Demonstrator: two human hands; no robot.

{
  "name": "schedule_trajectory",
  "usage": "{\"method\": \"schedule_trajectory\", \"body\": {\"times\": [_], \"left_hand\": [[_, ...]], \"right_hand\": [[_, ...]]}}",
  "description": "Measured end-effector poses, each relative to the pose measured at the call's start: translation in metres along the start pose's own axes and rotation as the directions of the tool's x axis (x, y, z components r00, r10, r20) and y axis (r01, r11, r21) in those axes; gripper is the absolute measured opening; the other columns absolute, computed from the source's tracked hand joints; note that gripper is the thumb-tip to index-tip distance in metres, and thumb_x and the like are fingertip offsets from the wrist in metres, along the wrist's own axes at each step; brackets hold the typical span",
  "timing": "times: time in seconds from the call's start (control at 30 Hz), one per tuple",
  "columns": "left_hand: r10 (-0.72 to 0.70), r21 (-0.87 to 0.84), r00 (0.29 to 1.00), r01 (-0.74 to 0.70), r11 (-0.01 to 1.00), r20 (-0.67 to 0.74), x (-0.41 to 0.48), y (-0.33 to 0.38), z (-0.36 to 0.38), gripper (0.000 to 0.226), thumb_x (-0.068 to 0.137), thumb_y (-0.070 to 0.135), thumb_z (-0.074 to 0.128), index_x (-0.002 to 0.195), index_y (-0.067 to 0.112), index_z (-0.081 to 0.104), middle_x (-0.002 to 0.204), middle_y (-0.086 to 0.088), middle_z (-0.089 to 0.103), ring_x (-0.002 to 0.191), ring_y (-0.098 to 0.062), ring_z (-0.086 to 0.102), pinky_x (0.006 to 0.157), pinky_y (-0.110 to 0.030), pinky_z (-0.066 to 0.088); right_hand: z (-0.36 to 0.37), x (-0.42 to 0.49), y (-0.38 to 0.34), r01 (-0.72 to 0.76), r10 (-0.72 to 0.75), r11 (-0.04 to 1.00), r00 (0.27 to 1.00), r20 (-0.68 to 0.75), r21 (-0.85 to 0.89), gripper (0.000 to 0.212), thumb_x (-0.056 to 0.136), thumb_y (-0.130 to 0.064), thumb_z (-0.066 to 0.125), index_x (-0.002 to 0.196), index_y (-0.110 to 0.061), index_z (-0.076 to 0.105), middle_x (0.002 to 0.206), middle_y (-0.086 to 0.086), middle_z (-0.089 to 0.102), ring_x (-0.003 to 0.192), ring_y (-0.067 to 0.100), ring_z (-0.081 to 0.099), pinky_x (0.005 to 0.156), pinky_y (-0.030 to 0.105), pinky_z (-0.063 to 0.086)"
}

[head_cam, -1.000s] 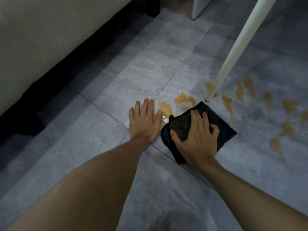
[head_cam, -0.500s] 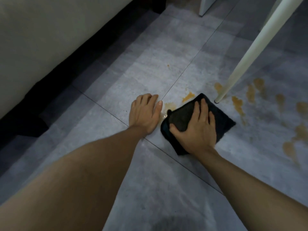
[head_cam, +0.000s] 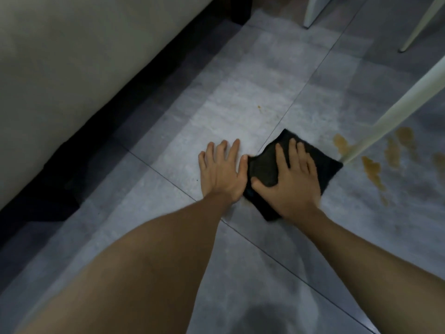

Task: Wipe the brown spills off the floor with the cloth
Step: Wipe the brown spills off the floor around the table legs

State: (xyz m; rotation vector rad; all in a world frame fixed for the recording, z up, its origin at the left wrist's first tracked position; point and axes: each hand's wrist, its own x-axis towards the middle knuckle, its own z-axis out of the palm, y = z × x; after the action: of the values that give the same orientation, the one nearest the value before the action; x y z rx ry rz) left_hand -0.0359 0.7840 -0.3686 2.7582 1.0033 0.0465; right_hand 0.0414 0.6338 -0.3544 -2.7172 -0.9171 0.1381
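Observation:
A dark folded cloth [head_cam: 325, 162] lies flat on the grey tiled floor [head_cam: 240, 112]. My right hand [head_cam: 291, 179] presses down on it, fingers spread and thumb hooked over its near-left edge. My left hand [head_cam: 221, 172] rests flat on the bare tile just left of the cloth, fingers apart, holding nothing. Brown spills [head_cam: 372, 168] stain the floor to the right of the cloth, around the white leg. A tiny brown spot [head_cam: 259, 107] sits farther away. The spills that lay just beyond the cloth are now hidden under it or gone.
A white slanted furniture leg [head_cam: 395, 116] meets the floor right beside the cloth's right corner. A second white leg [head_cam: 419, 25] and a white panel [head_cam: 315, 10] stand farther back. A light sofa [head_cam: 72, 59] with a dark base runs along the left.
My right hand has pushed the cloth forward over the brown spills beside my left hand's fingertips; those patches no longer show. The left hand stays planted on the tile.

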Motion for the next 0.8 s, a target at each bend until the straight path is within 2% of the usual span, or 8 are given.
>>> {"method": "schedule_trajectory", "body": {"times": [0.1, 0.17, 0.23, 0.37, 0.47, 0.53, 0.67, 0.8], "left_hand": [[0.06, -0.027, 0.994, -0.063, 0.998, -0.094, 0.009, -0.001, -0.006, 0.048, 0.104, 0.047, 0.027, 0.141, 0.027, 0.051, 0.136, -0.006, 0.052, 0.129, -0.033, 0.04, 0.11, -0.047, 0.03], [0.103, -0.078, 0.983, -0.116, 0.99, -0.149, 0.033, -0.004, -0.015, 0.037, 0.104, 0.04, 0.033, 0.117, 0.019, 0.061, 0.111, -0.006, 0.055, 0.105, -0.028, 0.046, 0.096, -0.044, 0.039], [0.125, -0.071, 0.984, -0.135, 0.988, -0.127, 0.056, -0.008, -0.02, 0.031, 0.104, 0.035, 0.035, 0.111, 0.017, 0.059, 0.106, -0.007, 0.053, 0.099, -0.026, 0.045, 0.094, -0.042, 0.04], [0.129, -0.054, 0.985, -0.136, 0.989, -0.112, 0.068, -0.021, -0.007, 0.046, 0.103, 0.037, 0.031, 0.143, 0.02, 0.048, 0.134, -0.015, 0.046, 0.128, -0.035, 0.04, 0.115, -0.05, 0.027], [0.068, -0.021, 0.998, -0.068, 0.997, 0.017, 0.072, -0.021, -0.001, 0.058, 0.106, 0.044, 0.017, 0.162, 0.027, 0.012, 0.17, -0.008, 0.008, 0.156, -0.028, 0.001, 0.125, -0.052, -0.002], [0.068, 0.012, 0.996, -0.068, 0.998, 0.053, 0.076, -0.02, -0.001, 0.06, 0.106, 0.045, 0.011, 0.162, 0.028, 0.002, 0.171, 0.0, -0.003, 0.156, -0.023, -0.008, 0.124, -0.053, -0.006], [0.076, -0.004, 0.996, -0.076, 0.997, 0.043, 0.073, -0.02, -0.005, 0.061, 0.105, 0.046, 0.015, 0.162, 0.028, 0.005, 0.171, 0.002, 0.001, 0.157, -0.021, -0.005, 0.124, -0.053, -0.003], [0.068, -0.019, 0.997, -0.067, 0.998, 0.044, 0.074, -0.019, -0.007, 0.062, 0.104, 0.048, 0.02, 0.162, 0.029, 0.008, 0.171, 0.003, 0.004, 0.157, -0.02, -0.003, 0.125, -0.052, -0.003]], "right_hand": [[0.001, -0.028, 0.016, 0.141, -0.14, 0.989, 0.99, 0.007, -0.036, 0.102, 0.08, -0.08, 0.042, 0.159, -0.017, 0.035, 0.17, 0.014, 0.021, 0.158, 0.029, 0.018, 0.127, 0.044, 0.014], [-0.002, -0.014, 0.016, 0.106, -0.106, 0.994, 0.994, 0.007, -0.025, 0.102, 0.08, -0.083, 0.04, 0.16, -0.02, 0.033, 0.171, 0.012, 0.018, 0.158, 0.027, 0.013, 0.127, 0.044, 0.012], [-0.001, 0.006, 0.006, 0.009, -0.008, 1.0, 1.0, 0.021, -0.023, 0.105, 0.08, -0.086, 0.035, 0.162, -0.021, 0.025, 0.172, 0.011, 0.01, 0.16, 0.025, 0.004, 0.127, 0.042, 0.005], [0.004, 0.02, -0.013, -0.052, 0.053, 0.998, 0.997, 0.052, -0.032, 0.108, 0.08, -0.088, 0.026, 0.165, -0.023, 0.013, 0.173, 0.012, 0.001, 0.16, 0.024, -0.004, 0.127, 0.04, -0.003], [0.005, 0.017, -0.014, -0.046, 0.047, 0.998, 0.999, 0.022, -0.052, 0.108, 0.08, -0.087, 0.028, 0.164, -0.021, 0.017, 0.173, 0.012, 0.006, 0.16, 0.025, 0.0, 0.127, 0.042, 0.002], [0.007, 0.019, -0.013, -0.044, 0.045, 0.997, 0.999, 0.009, -0.065, 0.106, 0.081, -0.086, 0.031, 0.164, -0.02, 0.02, 0.172, 0.012, 0.009, 0.16, 0.026, 0.004, 0.128, 0.044, 0.006], [0.009, 0.009, -0.006, 0.031, -0.034, 0.998, 0.997, -0.074, -0.05, 0.101, 0.084, -0.08, 0.042, 0.159, -0.013, 0.034, 0.169, 0.016, 0.021, 0.158, 0.031, 0.017, 0.127, 0.048, 0.018], [0.008, 0.033, -0.003, -0.027, 0.025, 0.999, 0.999, -0.049, -0.042, 0.103, 0.08, -0.082, 0.043, 0.159, -0.016, 0.036, 0.169, 0.016, 0.023, 0.158, 0.03, 0.017, 0.126, 0.047, 0.016]]}}
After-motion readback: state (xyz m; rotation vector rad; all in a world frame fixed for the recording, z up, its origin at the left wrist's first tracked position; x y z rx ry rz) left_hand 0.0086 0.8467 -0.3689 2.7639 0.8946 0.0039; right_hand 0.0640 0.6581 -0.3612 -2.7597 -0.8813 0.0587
